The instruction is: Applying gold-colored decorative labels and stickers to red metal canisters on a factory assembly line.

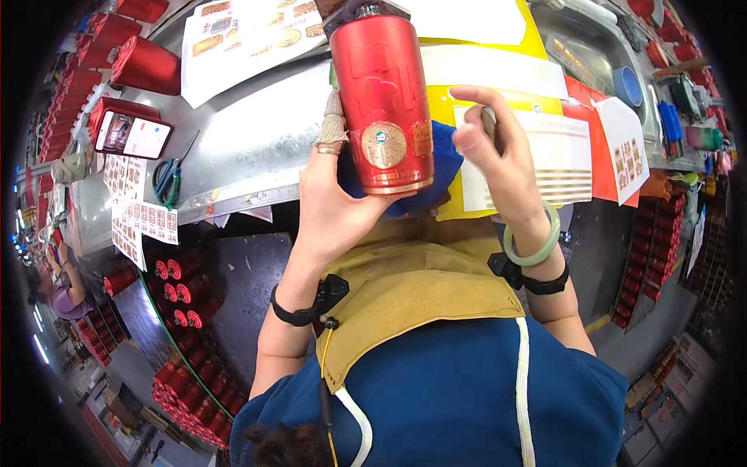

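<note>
A glossy red bottle point(380, 93) with a round gold emblem and a gold base band stands out in the middle of the view. My left hand point(340, 198) is wrapped around its lower left side, a cloth cover on one finger. Right of the bottle, and apart from it, is my right hand point(502, 148). Its fingers are bent around a small greyish thing I cannot make out. Under the bottle lies a blue cloth point(443, 159). Sheets of gold labels, one a striped sheet point(556, 159), lie beside my right hand.
On the metal table point(257, 148) to the left are a phone point(133, 134), scissors point(168, 177) and a sheet of label stickers point(241, 43). Red bottles point(148, 66) stand at the far left, others below the table. A blue bowl point(627, 86) sits at the right; another person point(66, 288) is far left.
</note>
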The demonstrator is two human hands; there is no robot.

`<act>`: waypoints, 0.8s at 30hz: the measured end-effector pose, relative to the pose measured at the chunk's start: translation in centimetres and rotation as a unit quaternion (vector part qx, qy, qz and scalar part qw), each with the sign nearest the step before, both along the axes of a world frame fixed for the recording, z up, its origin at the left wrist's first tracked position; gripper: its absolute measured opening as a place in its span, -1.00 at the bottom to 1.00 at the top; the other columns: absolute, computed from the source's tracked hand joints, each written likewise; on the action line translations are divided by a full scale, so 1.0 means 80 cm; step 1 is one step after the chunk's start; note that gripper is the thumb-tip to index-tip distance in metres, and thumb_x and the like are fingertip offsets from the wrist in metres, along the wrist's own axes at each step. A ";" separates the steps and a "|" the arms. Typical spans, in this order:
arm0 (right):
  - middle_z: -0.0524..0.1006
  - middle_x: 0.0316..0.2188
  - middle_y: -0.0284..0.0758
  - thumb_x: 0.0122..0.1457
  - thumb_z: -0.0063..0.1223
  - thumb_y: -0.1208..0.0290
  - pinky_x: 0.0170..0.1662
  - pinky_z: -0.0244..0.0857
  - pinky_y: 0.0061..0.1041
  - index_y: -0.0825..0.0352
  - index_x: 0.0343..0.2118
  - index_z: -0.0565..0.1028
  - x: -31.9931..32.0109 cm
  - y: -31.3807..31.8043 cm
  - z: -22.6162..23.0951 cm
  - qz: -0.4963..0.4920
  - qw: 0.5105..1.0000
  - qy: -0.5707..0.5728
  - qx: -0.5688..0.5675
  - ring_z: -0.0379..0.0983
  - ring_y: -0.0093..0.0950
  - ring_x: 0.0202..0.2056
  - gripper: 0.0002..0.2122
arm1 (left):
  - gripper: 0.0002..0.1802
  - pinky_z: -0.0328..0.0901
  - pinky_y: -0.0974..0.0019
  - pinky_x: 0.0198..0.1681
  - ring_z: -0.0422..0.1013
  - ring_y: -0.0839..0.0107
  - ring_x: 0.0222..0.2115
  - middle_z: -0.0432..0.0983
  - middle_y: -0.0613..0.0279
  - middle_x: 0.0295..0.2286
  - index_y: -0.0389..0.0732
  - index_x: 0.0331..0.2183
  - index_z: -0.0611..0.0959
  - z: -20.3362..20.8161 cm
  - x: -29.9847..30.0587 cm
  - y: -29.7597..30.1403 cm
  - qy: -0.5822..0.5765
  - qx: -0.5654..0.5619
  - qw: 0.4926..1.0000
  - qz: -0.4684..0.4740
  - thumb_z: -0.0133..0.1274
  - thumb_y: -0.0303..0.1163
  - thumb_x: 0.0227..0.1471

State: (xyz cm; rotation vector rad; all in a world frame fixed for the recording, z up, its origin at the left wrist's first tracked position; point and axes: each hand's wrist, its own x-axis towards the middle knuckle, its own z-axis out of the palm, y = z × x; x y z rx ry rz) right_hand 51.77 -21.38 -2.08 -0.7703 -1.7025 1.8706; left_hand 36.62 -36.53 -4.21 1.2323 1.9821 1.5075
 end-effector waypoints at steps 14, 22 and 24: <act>0.46 -0.31 -0.47 0.12 0.40 0.45 -0.26 0.27 -0.68 0.46 0.29 0.30 0.003 0.000 0.001 0.069 0.996 -0.054 0.004 0.33 -0.74 -0.35 -0.30 | 0.13 0.39 0.14 0.12 0.49 0.10 0.08 0.52 -0.12 0.04 -0.30 0.28 0.33 0.012 0.005 -0.003 -0.041 -0.021 0.999 0.022 0.57 -0.27 -0.26; 0.46 0.02 -0.24 -0.10 0.59 0.25 0.05 0.31 -0.51 0.46 0.31 0.28 0.003 0.004 0.001 0.071 0.975 -0.096 0.185 0.43 -0.47 -0.02 -0.08 | 0.01 0.05 0.09 0.41 0.13 0.19 0.34 0.12 -0.07 0.32 -0.39 0.36 0.11 0.015 -0.006 -0.021 -0.280 0.114 0.952 -0.033 0.34 -0.56 0.03; 0.40 0.16 -0.04 -0.26 0.66 0.19 0.29 0.15 -0.33 0.46 0.35 0.21 0.002 -0.004 0.005 0.098 0.972 -0.081 0.197 0.28 -0.20 0.25 0.10 | -0.19 0.02 0.10 0.43 0.12 0.19 0.34 0.15 -0.12 0.31 -0.43 0.35 0.09 0.014 -0.029 -0.023 -0.461 0.098 0.881 -0.026 0.10 -0.65 0.19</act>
